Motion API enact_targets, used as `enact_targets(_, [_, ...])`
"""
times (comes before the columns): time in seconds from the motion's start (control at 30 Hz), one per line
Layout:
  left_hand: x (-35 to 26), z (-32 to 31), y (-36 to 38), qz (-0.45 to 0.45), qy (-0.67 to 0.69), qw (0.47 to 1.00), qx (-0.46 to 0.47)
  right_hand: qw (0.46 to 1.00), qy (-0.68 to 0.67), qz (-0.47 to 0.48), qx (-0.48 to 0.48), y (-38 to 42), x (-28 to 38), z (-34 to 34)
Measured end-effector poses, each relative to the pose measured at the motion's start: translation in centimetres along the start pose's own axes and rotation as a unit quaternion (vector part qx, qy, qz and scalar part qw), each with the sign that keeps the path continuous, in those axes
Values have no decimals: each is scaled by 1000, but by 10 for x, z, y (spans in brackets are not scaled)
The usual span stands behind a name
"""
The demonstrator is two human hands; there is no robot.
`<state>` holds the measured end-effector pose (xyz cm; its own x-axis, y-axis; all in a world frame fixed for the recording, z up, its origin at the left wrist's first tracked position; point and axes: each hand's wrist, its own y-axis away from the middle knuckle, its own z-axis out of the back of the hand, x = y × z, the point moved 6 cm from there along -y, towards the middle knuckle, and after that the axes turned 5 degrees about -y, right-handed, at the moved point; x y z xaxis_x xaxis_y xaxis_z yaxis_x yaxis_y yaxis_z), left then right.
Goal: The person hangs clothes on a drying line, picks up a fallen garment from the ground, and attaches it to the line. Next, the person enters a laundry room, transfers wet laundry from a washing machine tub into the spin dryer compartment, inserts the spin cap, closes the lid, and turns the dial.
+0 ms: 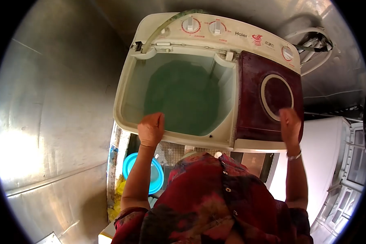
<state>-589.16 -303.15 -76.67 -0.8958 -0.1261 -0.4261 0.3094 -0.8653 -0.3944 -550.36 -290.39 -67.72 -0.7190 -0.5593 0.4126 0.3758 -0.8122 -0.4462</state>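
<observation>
A twin-tub washing machine [183,137] stands in front of me, its left tub open and holding greenish water [183,95]. My left hand [151,129] is closed in a fist over the tub's front left rim; nothing shows in it. Over the dark red lid [252,97] on the right side, near its round cream ring, my right hand [290,124] is closed too, slightly blurred, with no object visible in it. Dials [217,27] line the control panel at the back, and a hose [166,26] curves across its left end.
A bright blue basin [156,175] is on the floor at lower left, with yellow items [120,187] beside it. Metal walls [57,89] stand on the left and behind. A white appliance [309,158] is at the right. Bundled cables [315,42] hang at the back right.
</observation>
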Motion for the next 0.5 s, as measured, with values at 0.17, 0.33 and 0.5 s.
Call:
enact_targets(0.17, [5, -3, -4, 41, 6, 997, 62, 965, -28, -261, -4, -93, -125, -16])
enact_targets(0.33, [7, -5, -4, 73, -14, 994, 76, 937, -38, -347, 29, -166, -208, -45])
enact_targets(0.5, [10, -9, -3, 95, 0, 994, 56, 873, -214, -429, -88, -181, -201, -67])
